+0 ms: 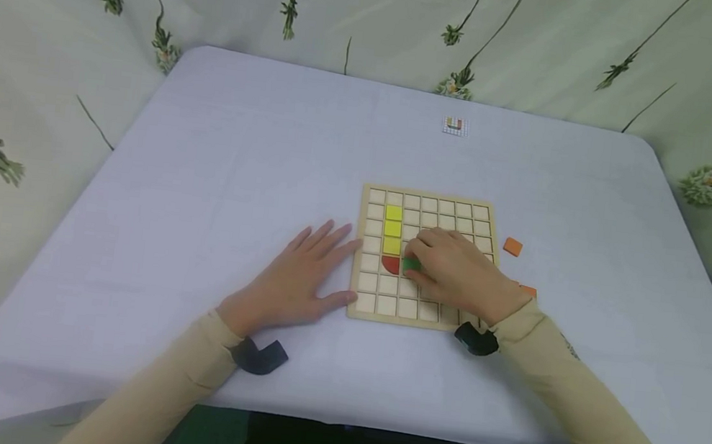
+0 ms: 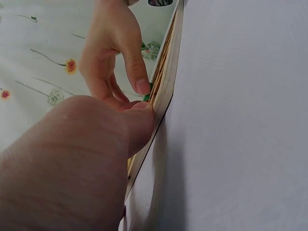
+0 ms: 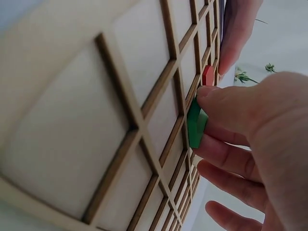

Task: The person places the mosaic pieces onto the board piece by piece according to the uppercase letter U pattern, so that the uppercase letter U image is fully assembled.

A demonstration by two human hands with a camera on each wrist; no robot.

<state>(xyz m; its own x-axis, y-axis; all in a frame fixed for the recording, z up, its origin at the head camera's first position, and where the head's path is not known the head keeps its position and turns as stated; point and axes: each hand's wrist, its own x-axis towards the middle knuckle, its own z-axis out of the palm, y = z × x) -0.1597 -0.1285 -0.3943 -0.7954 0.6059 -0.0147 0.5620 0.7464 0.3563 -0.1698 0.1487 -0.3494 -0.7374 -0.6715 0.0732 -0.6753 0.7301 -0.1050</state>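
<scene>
1. A person sits at a table (image 1: 203,184) covered in a pale cloth. A wooden grid board (image 1: 425,258) lies near the table's front edge, slightly right of its middle.
2. The right hand (image 1: 458,272) rests over the board's middle and pinches a green tile (image 1: 411,264) between thumb and fingertips. The tile is tilted, one edge down at a cell.
3. That cell lies just right of a red quarter-round piece (image 1: 390,264), which sits below a column of three yellow tiles (image 1: 392,229).
4. The left hand (image 1: 297,281) lies flat on the cloth, fingers spread, thumb and fingertips touching the board's left edge.
5. Two orange tiles (image 1: 512,247) lie off the board's right edge; the nearer is half hidden by the right wrist.
6. A small card (image 1: 454,125) near the far edge is too small to read.
</scene>
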